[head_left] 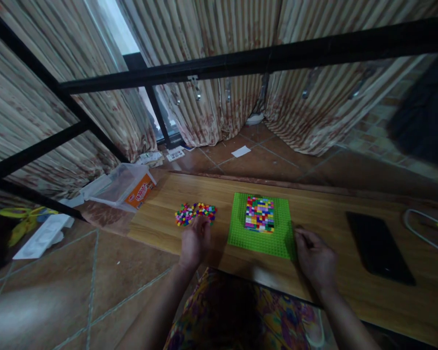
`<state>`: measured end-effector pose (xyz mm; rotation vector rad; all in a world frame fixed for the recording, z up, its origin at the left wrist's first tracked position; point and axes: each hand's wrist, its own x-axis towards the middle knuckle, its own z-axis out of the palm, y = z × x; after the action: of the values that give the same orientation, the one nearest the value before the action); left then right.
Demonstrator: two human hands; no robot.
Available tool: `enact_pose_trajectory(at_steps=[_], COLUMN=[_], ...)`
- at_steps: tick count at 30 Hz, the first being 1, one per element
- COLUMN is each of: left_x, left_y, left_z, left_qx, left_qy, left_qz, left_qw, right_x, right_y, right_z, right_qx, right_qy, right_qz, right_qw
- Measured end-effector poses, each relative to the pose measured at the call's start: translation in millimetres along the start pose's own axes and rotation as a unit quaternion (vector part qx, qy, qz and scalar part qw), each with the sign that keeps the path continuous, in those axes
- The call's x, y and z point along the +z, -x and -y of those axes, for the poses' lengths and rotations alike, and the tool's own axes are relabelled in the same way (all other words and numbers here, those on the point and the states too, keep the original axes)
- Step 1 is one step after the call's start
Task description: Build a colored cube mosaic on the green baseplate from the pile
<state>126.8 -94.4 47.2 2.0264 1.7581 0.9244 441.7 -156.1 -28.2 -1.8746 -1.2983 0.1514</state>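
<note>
A green studded baseplate [282,223] lies on the wooden board, and a block of many-coloured toy bricks [259,214] is built up on it. To its left is a loose pile of small coloured bricks [185,214]. My left hand [196,238] is at the near edge of this pile, fingertips drawn together; whatever they pinch is too small to name. Beside the baseplate's right edge, my right hand [316,255] rests with curled fingers, thumb and forefinger close together. I cannot make out anything between them.
A black tablet-like slab [379,248] lies right of my right hand, with a white cable [419,233] beyond it. A clear plastic box [126,187] with an orange label stands past the board's left end. Dark metal bars [219,68] cross in front of striped curtains.
</note>
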Motion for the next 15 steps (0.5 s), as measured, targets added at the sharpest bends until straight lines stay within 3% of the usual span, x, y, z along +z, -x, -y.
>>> enact_pose_trajectory(at_steps=[3, 8, 15], left_x=[12.8, 39.1, 65.2], left_y=[-16.1, -37.4, -57.9], left_z=[-25.2, -59.0, -72.2], left_qx=[0.064, 0.116, 0.152], left_qy=[0.039, 0.058, -0.041], left_qz=[0.012, 0.059, 0.145], left_qw=[0.997, 0.99, 0.977], right_x=[-0.1, -0.3, -0.2], right_y=[-0.5, -1.6, -2.4], right_z=[1.8, 6.3, 7.2], right_qx=[-0.006, -0.001, 0.0], right_qy=[-0.01, -0.012, -0.023], right_qz=[-0.001, -0.009, -0.004], right_qw=[1.0, 1.0, 1.0])
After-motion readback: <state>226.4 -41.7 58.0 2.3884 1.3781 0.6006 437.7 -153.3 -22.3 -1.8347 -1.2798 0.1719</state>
